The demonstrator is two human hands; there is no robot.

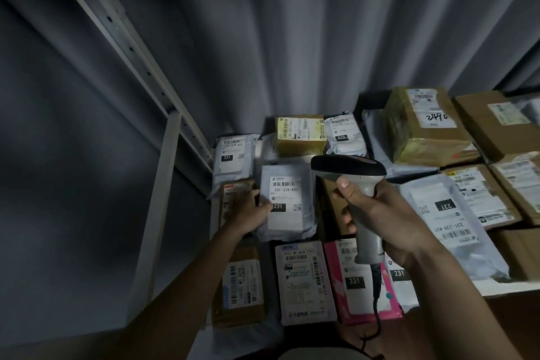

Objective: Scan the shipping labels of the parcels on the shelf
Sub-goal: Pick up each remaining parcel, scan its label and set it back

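Your right fingers [347, 193] curl round the grey scanner [355, 181], held just right of the white parcel [287, 202]. Your left hand [248, 210] grips that parcel's left edge, thumb on its label [285, 199]. A pink parcel [356, 280] lies on the shelf [496, 292] below it.

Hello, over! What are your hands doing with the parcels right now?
Right hand grips scanner, aimed left. Left hand holds grey parcel, label up. Nothing between scanner and label.

Scanner [350, 172] over labelled parcel [287, 202]
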